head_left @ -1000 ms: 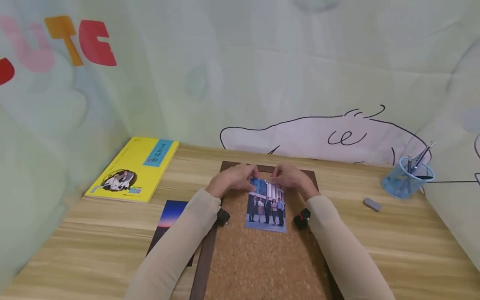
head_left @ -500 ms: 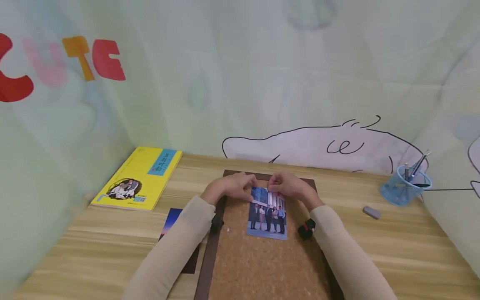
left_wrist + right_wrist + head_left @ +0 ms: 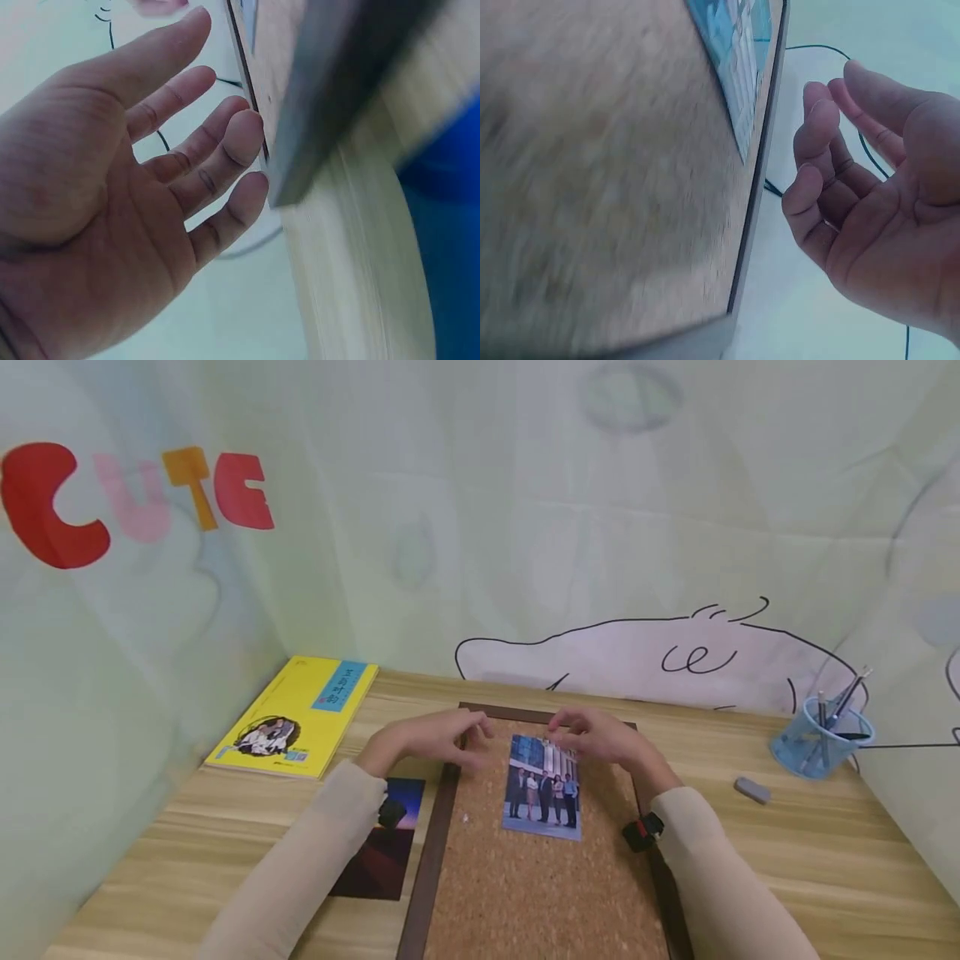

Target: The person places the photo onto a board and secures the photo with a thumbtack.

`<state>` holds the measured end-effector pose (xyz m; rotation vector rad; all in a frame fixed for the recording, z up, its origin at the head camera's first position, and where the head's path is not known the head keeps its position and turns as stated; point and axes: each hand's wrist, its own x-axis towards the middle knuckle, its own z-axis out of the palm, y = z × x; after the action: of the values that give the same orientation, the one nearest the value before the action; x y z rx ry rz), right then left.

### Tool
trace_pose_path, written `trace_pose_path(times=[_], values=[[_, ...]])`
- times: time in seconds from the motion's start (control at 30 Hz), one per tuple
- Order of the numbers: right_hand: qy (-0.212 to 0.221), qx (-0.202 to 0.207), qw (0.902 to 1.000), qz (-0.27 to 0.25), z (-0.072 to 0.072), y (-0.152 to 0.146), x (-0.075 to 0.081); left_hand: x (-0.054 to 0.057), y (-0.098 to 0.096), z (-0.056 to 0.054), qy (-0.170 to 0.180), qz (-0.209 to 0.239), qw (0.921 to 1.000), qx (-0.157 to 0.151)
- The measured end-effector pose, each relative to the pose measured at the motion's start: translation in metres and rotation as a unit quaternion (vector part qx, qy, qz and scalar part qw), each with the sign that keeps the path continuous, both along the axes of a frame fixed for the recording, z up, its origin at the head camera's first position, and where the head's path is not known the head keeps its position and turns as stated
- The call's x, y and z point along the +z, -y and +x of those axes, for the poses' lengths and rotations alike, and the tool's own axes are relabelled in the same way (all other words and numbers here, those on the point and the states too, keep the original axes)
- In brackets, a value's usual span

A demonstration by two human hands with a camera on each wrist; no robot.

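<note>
A photo of several people before a building (image 3: 543, 789) lies on the upper part of a brown-framed corkboard (image 3: 532, 902). My left hand (image 3: 431, 739) hovers over the board's left frame, apart from the photo. In the left wrist view its fingers (image 3: 225, 154) are spread and bent a little, with nothing in them. At the photo's top right corner is my right hand (image 3: 603, 743), fingers loosely bent. The right wrist view shows that palm bare and the fingertips (image 3: 821, 124) beside the board's edge. A tiny whitish piece (image 3: 465, 817) lies on the cork, left of the photo.
A second photo, of a dusk sky (image 3: 382, 860), lies left of the board, partly under my left forearm. Farther back is a yellow book (image 3: 292, 718). On the right are a grey eraser (image 3: 752, 790) and a blue mesh pen cup (image 3: 817, 747) against the curtain.
My left hand has let go of the photo's top edge and moved left. The right hand has drawn slightly right and loosened its fingers. The photo stays on the board.
</note>
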<state>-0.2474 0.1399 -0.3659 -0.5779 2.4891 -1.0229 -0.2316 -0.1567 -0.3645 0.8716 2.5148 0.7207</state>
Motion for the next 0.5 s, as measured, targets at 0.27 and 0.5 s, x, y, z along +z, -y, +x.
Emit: trace_pose_path(times=[0.27,0.5], values=[[-0.047,0.009,0.9989,0.002,0.014,-0.031,-0.001,-0.004,0.038,0.022,-0.026,-0.049,0.9981,0.025],[-0.043,-0.004,0.999,0.014,0.025,-0.056,0.0,-0.003,0.062,0.043,-0.01,-0.097,0.993,0.066]])
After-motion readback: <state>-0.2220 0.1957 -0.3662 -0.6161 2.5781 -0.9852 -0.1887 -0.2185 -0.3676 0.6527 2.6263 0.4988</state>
